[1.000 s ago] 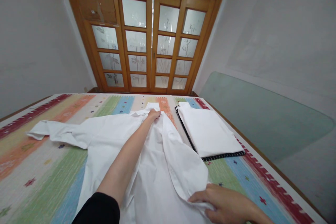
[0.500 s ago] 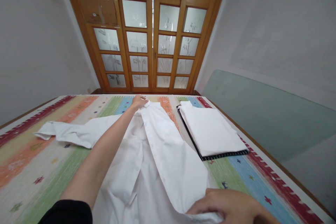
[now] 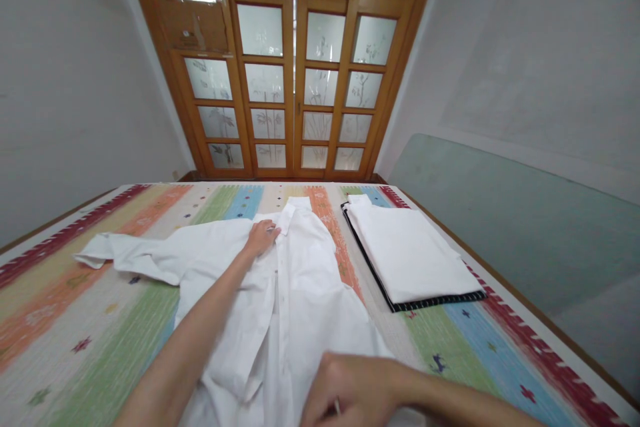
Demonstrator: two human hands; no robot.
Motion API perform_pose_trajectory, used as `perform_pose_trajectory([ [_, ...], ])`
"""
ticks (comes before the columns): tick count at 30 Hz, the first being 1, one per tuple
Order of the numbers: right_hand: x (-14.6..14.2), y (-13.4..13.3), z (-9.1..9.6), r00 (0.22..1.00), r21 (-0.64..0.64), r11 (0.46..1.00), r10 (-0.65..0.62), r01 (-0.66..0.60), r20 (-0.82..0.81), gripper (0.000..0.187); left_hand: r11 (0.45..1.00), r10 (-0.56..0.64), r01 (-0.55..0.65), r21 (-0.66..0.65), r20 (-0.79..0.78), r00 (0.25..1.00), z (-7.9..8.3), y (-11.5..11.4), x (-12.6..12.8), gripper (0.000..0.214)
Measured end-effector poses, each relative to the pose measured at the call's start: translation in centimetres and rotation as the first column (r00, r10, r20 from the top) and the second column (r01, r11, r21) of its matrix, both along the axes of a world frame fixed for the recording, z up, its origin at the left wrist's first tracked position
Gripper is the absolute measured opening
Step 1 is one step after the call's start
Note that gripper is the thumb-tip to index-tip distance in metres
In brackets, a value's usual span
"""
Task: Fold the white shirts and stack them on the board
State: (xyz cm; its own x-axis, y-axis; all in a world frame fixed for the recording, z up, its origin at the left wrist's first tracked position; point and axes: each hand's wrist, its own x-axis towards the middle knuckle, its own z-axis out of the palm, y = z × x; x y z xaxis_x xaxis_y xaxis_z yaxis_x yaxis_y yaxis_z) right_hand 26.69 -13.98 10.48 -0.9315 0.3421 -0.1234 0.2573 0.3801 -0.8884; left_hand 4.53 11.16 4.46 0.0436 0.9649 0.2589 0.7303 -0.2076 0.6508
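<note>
A white shirt (image 3: pixel 310 267), lying lengthwise under two hands

Nearest, the right hand (image 3: pixel 350 387) is gripping the shirt's lower part; its long axis is running away toward the collar (image 3: pixel 287 217). Farther, the left hand (image 3: pixel 262 239), nearer to this collar, is pinching the front edge just beside it. No readable label or writing is showing
</note>
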Motion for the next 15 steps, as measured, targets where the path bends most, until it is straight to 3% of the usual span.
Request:
perform_pose_trajectory([
  [2,-0.5,3.8,2.9,0.945,0.011,0.963,-0.261,0.269,-0.199,0.038,0.999,0.011,-0.012,0.053,0.012,1.000,-0.9,-1.0,0.1,0.009],
  [3,-0.7,6.2,3.9,0.856,0.021,0.889,-0.433,0.457,-0.282,0.039,0.997,0.016,-0.017,0.077,0.022,1.000,-1.3,-1.3,0.2,0.010],
  [5,-0.9,11.4,4.7,0.555,0.010,0.611,-0.711,0.791,-0.431,0.039,0.992,0.035,-0.040,0.118,0.050,0.998,-1.7,-1.6,0.1,0.014],
  [6,-0.9,14.1,4.5,0.431,0.011,0.481,-0.777,0.877,-0.459,0.039,0.989,0.053,-0.062,0.135,0.068,0.996,-1.8,-1.6,0.0,0.015],
  [7,-0.9,16.7,4.0,0.346,0.029,0.374,-0.823,0.927,-0.450,0.038,0.985,0.079,-0.092,0.149,0.088,0.993,-1.8,-1.5,-0.1,0.016],
  [9,-0.8,21.1,2.4,0.255,0.126,0.224,-0.894,0.966,-0.368,0.033,0.973,0.138,-0.159,0.166,0.131,0.982,-1.9,-1.2,-0.5,0.015],
  [11,-0.6,24.3,0.5,0.182,0.280,0.113,-0.955,0.953,-0.234,0.029,0.962,0.186,-0.214,0.167,0.172,0.967,-2.1,-0.8,-0.9,0.013],
  [12,-0.5,25.5,-0.4,0.150,0.335,0.091,-0.977,0.938,-0.155,0.027,0.958,0.205,-0.236,0.163,0.190,0.960,-2.1,-0.6,-1.1,0.012],
  [15,-0.6,27.6,-2.6,0.126,0.371,0.097,-0.990,0.924,-0.057,0.022,0.947,0.251,-0.289,0.140,0.236,0.939,-2.3,-0.2,-1.4,0.014],
])
